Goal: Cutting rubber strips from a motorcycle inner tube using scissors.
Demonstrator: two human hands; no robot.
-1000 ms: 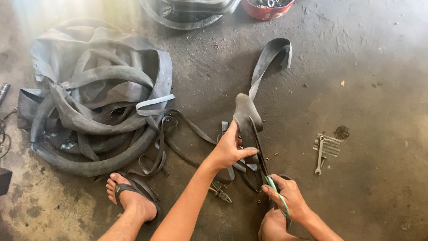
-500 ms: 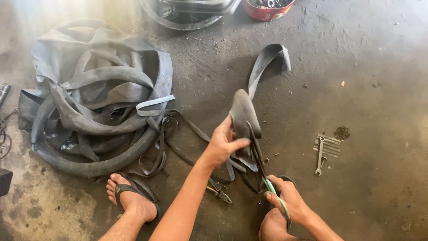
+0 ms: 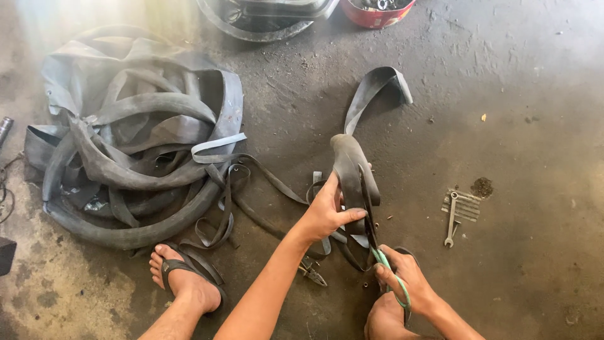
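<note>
Left grip (image 3: 327, 211) pinches the rubber inner-tube strip (image 3: 352, 173), right (image 3: 406, 283) clasps green-handled scissors (image 3: 387, 267); blades might nick that thumb.

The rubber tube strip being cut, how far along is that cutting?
Done: thin cut strips lie by the tube pile. In hand: the left hand holds the rubber strip up while the right hand works green-handled scissors along it. Left: the stretch up to its far end looks uncut.
</note>
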